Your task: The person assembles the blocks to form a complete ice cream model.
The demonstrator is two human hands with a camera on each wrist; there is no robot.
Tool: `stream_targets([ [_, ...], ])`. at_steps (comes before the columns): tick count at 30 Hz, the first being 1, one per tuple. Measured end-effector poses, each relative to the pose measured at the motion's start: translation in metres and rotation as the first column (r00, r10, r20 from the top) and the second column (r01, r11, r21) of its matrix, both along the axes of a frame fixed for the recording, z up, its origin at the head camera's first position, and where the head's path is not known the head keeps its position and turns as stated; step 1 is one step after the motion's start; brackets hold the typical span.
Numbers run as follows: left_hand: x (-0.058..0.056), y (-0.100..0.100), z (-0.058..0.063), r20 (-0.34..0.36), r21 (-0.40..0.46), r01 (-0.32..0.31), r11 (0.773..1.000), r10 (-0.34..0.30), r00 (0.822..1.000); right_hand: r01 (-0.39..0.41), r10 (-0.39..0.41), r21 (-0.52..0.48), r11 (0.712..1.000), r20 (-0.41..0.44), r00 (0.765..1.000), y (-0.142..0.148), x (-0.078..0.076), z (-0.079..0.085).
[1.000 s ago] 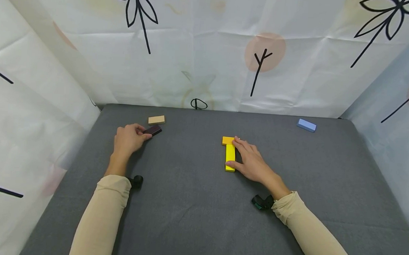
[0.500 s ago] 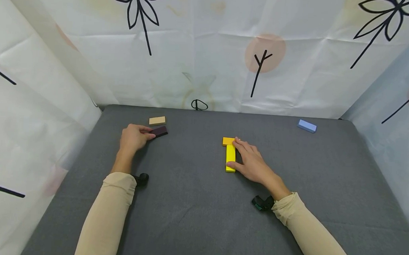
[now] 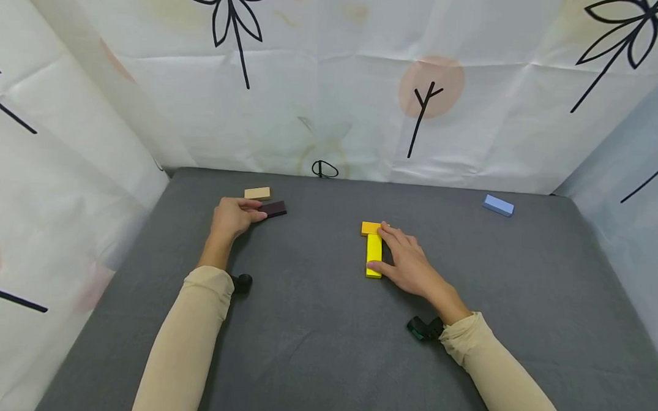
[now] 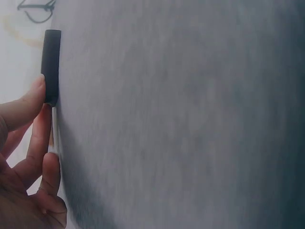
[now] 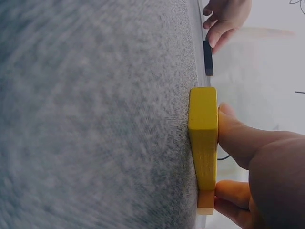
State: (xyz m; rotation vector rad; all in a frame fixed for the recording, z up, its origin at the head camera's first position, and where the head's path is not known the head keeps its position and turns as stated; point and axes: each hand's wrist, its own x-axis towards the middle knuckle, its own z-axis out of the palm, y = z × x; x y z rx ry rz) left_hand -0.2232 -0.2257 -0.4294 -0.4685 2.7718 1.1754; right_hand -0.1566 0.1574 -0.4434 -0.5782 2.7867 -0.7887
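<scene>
Grey tabletop leaves room between hands, dark block near far edge.

We see our right hand at the right edge, its thumb touching the yellow block on the side away from the grey cloth. The orange block abuts the yellow one's far end; our fingers, partly hidden, seem to touch it. At the top, our left hand pinches the dark block before the white backdrop.
</scene>
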Motion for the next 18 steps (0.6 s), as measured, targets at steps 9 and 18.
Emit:
stream_targets([
  [9, -0.011, 0.027, -0.004, 0.007, 0.011, 0.037, 0.999, -0.037, 0.999, 0.006, -0.006, -0.001, 1.000, 0.006, 1.000, 0.002, -0.001, 0.001],
  [18, -0.021, 0.056, -0.002, 0.037, 0.020, 0.088, 0.996, -0.088, 0.995, 0.008, -0.008, -0.006, 1.000, 0.009, 1.000, 0.000, 0.001, 0.000],
])
